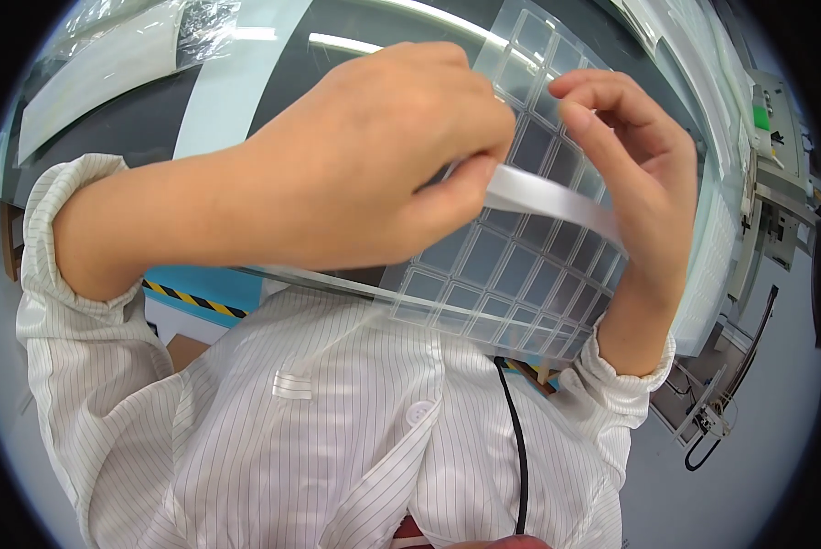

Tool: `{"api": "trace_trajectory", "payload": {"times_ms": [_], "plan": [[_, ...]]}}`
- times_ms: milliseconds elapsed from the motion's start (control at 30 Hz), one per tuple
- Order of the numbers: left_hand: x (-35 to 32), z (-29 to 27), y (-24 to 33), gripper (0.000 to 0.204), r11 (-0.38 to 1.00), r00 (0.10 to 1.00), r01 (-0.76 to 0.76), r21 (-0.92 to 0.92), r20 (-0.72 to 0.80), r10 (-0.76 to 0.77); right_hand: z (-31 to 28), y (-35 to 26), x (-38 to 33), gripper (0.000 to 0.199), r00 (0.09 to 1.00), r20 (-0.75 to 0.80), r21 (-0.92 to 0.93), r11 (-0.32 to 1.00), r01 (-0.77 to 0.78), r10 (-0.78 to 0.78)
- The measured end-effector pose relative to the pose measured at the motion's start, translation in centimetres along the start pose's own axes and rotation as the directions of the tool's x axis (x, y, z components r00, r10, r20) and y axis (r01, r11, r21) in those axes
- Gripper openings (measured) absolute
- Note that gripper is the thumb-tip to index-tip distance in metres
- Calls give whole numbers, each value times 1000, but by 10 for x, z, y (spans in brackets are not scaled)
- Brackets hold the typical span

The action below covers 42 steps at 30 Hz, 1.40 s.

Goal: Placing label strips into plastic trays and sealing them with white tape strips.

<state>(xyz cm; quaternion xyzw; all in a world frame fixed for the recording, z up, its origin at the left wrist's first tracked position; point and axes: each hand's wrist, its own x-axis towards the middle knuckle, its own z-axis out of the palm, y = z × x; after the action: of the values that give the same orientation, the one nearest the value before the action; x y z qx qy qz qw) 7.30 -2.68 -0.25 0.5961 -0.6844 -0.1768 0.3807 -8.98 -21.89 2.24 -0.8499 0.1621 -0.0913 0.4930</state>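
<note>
My left hand point(401, 156) is closed, back of the hand up, over the clear compartment tray. Between its thumb and curled fingers it pinches one end of a glossy white strip point(552, 197). The strip bows across above the tray toward the base of my right hand point(643, 160), where its far end is hidden. That hand is raised over the tray's right side, with thumb and index fingertips close together; anything between them is too small to make out. The clear plastic tray point(483, 254), divided into rows of rectangular pockets, lies below both hands.
A dark glossy tabletop point(278, 105) carries a pale band point(236, 91) and a white sheet point(108, 87) at the left, with crinkled clear film point(211, 27) beyond. Translucent trays point(680, 82) line the right side. Metal equipment point(781, 206) stands farther right. Striped tape point(195, 300) marks a blue surface below.
</note>
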Motion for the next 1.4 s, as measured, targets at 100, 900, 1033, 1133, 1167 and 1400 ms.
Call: {"api": "trace_trajectory", "payload": {"times_ms": [100,900,1033,1133,1167,1400], "plan": [[4,6,-2,12,986,987,-150,76,-46,154,4,8,10,10,1000,-11,-119,993,3,-5],[-6,16,-22,17,954,957,-256,158,-100,273,23,20,13,11,996,-68,-38,998,-58,55],[-7,14,-23,13,954,962,-262,148,-44,271,26,22,12,11,998,-51,3,999,-40,40],[-8,13,-24,13,955,963,-256,152,-44,265,28,25,12,11,998,-57,-39,999,-28,26],[-8,13,-24,13,955,964,-255,152,-43,264,28,26,13,11,998,-59,-55,998,-14,11],[-9,12,-25,13,957,967,-247,154,-17,253,30,26,13,11,997,-74,-57,998,-21,17]]}}
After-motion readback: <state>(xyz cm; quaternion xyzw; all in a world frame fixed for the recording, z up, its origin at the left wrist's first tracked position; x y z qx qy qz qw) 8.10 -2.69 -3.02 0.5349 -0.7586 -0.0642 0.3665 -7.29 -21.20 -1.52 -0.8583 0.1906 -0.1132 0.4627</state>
